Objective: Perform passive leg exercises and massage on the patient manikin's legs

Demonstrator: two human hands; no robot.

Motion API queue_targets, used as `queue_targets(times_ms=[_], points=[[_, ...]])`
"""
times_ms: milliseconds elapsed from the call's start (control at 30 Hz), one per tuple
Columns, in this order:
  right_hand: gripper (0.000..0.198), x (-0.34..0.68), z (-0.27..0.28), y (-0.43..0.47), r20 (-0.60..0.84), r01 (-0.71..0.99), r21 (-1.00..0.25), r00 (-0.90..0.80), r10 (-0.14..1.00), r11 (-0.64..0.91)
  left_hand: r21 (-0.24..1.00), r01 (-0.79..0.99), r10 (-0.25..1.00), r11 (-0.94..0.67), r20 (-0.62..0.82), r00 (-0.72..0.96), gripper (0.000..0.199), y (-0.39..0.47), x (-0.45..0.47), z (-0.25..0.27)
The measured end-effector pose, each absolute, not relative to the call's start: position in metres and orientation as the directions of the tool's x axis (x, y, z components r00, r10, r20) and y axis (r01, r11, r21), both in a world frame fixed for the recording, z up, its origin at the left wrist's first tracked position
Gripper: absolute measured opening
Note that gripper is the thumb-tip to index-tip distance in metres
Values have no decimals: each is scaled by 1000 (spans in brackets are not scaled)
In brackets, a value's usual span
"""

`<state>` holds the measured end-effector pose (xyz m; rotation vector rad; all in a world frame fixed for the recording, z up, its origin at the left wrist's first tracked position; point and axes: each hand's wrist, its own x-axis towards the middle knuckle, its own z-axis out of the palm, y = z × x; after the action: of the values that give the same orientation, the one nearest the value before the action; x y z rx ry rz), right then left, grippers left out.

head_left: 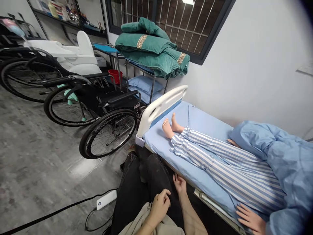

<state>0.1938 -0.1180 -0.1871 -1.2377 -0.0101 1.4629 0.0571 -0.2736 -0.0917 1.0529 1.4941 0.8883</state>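
Observation:
My left hand (pixel 160 205) rests over my lap with its fingers loosely curled, and I see nothing in them. Beside it, my right hand (pixel 179 184) is palm up with its fingers apart, holding nothing, close to the side of the bed. On the bed's light blue sheet (pixel 207 122) lies a manikin in blue-and-white striped trousers (pixel 207 160), its bare feet (pixel 167 128) toward the footboard (pixel 161 104). A blue quilt (pixel 281 153) covers its upper part. One manikin hand (pixel 250 217) shows at the near edge, palm down. Its head is out of view.
Black wheelchairs (pixel 110 130) stand left of the bed, one near the footboard. Folded green quilts (pixel 151 45) are piled on a rack by the window, above blue pillows (pixel 145 85). A white power bank (pixel 107 199) with cables lies at my left. A red bucket (pixel 114 76) stands behind.

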Motion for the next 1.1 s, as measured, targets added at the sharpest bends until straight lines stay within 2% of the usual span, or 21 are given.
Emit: queue_targets(times_ms=[133,200,267,300,367,433,500,600,733,800,933,1100], points=[[23,191,-191,-108,-716,-759,-536,177,676,-370,947,50,948,317,-318,11,23,-267,50,-95],[22,190,-192,-105,-735,-773,-502,146,662,-387,961,86,963,262,-254,-94,22,-262,31,-93],[20,188,-193,-105,-734,-773,-494,124,668,-399,944,236,939,230,-152,-308,24,-256,0,-92],[20,188,-192,-105,-727,-767,-500,120,676,-402,894,368,905,255,-87,-416,24,-253,-19,-92],[19,189,-192,-106,-712,-766,-508,115,693,-395,706,595,828,383,23,-560,26,-247,-56,-96],[19,189,-192,-105,-701,-784,-496,108,705,-373,500,669,768,550,12,-640,36,-242,-88,-102],[20,190,-193,-105,-697,-817,-460,90,711,-348,352,656,718,668,-71,-692,46,-237,-109,-109],[19,190,-196,-104,-696,-851,-410,59,716,-329,247,650,693,718,-172,-700,52,-229,-120,-118],[18,191,-202,-104,-702,-847,-406,50,711,-342,139,723,730,677,-251,-635,47,-219,-116,-129],[20,192,-205,-104,-698,-835,-414,36,715,-362,107,755,754,646,-239,-612,44,-215,-116,-135],[21,195,-211,-104,-701,-837,-362,-44,712,-409,74,778,780,624,-122,-614,40,-198,-132,-141],[15,200,-217,-103,-733,-843,-278,-124,669,-460,89,767,770,635,-155,-619,32,-165,-144,-131]])
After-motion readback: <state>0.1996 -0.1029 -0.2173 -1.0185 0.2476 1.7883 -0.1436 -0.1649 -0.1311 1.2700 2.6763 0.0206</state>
